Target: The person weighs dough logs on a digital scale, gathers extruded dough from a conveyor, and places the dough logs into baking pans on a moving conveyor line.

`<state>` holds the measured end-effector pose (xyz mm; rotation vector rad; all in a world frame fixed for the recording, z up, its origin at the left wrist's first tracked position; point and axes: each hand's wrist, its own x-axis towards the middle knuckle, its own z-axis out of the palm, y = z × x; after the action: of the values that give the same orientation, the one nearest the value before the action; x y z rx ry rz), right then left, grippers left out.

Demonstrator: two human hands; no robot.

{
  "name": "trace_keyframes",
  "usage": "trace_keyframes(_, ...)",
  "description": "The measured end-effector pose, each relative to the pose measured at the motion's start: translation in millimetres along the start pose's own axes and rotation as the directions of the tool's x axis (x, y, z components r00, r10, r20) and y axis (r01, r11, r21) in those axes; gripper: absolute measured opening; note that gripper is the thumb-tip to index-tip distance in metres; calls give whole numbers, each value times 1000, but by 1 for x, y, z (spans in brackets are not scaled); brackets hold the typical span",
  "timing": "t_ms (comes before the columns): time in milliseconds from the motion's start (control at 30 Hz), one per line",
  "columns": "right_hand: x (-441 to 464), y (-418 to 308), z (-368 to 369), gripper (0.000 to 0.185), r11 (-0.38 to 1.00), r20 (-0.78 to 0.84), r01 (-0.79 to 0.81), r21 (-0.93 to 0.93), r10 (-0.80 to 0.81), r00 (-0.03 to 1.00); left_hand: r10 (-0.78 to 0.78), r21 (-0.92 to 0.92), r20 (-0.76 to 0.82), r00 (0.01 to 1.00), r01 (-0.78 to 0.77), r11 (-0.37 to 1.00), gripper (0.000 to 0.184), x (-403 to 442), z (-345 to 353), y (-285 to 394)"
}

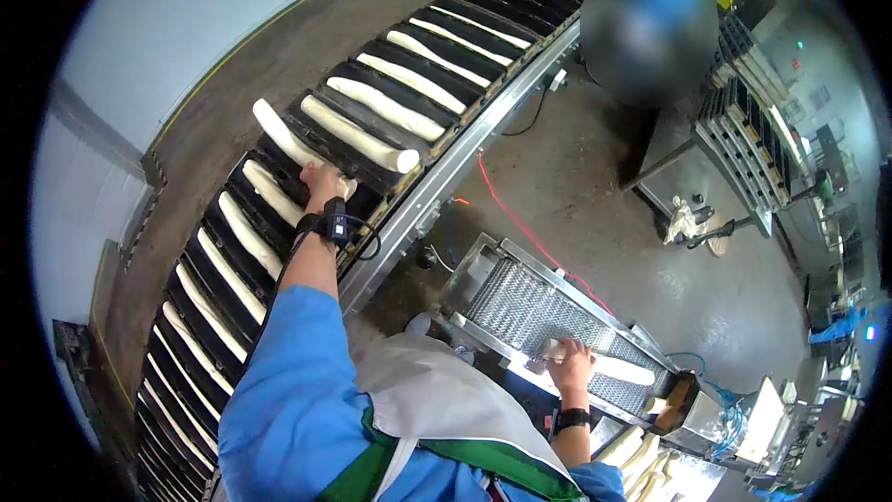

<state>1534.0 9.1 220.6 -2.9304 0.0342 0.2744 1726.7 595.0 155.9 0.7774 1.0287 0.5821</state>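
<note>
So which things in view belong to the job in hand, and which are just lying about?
In use: left hand; left-hand white roll; black slotted conveyor; right hand; right-hand white roll; mesh belt.

Probably just lying about: red cord on the floor; crumpled pale bundle.

Stretches the left arm far out in front, well apart from the right arm. Runs the bare left forearm almost straight into the left wrist, with little bend there. Turns the back of the left grip toward the camera, closing it with fingers curled under and fingertips partly hidden. Holds the right arm out to the other side, nearer the torso, showing only a short stretch of bare forearm. Lines up the right wrist nearly with that forearm. Turns the back of the right grip upward too, bending its fingers over and inward, with tips hard to make out.
</note>
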Motion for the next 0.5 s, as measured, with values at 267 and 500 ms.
trace_keyframes(267, 65, -12, 2, 42, 981, 64, 132, -139, -124, 990, 212, 444, -84, 974, -154, 883, 36, -89, 7, 6)
trace_keyframes(500, 121, -33, -21, 35, 951, 149, 254, -177, -230, 962, 236, 788, -46, 971, -110, 605, 76, -158, 27, 18)
